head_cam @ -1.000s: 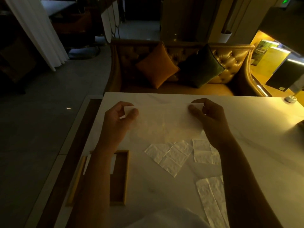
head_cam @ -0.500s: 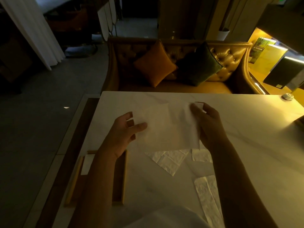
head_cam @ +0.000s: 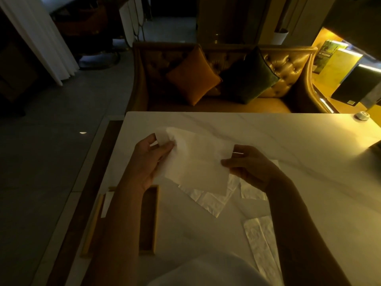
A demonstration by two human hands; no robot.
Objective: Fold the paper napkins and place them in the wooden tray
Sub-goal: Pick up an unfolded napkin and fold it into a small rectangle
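Left hand [head_cam: 147, 162] and right hand [head_cam: 250, 166] pinch 1 napkin [head_cam: 195, 162] — above table [head_cam: 288, 137].

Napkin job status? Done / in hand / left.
Done: one white piece shows in the wooden tray, partly hidden by the forearm. In hand: left hand and right hand hold one napkin mid-fold. Left: several loose napkins on the table.

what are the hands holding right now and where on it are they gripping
One paper napkin, held above the table. The left hand pinches its upper left corner; the right hand pinches its right edge.
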